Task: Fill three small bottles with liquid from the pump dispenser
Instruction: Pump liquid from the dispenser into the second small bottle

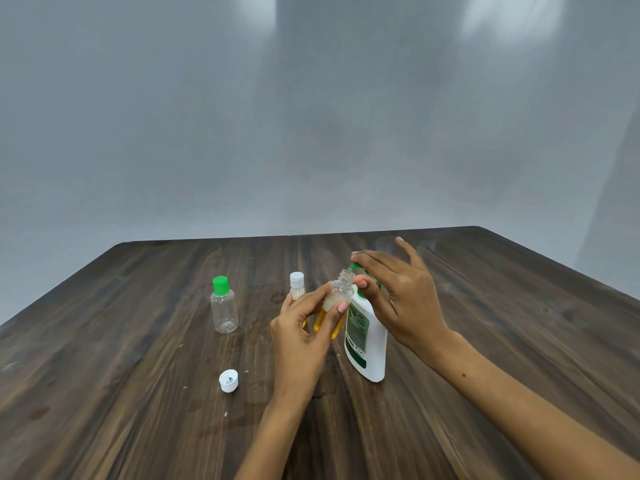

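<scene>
The small clear plastic bottle without cap [337, 299] is held up in the air, upright, a little right of the middle of the dark wooden table [138, 375]. Its lower part holds yellow liquid with pale foam above it, and its threaded neck is open. The left hand [304, 334] grips this bottle, with the thumb and the fingers curled around its body.

Just beside it on the right stands the white pump dispenser with a green label [367, 344], touching or almost touching the small bottle; I cannot tell which. The right hand [398, 296] rests on the green pump head [355, 268]. Its fingers are mostly straight and spread, the thumb lies near the neck of the small bottle, and the hand grips nothing firmly.

Behind the left hand, toward the far edge, stands a small bottle with a white cap [297, 287], partly hidden. More to the left stands an empty clear bottle with a green cap [223, 306], well apart from the hands. Toward the near edge, left of the left forearm, a loose white cap [228, 380] lies on the table with its open side up.
</scene>
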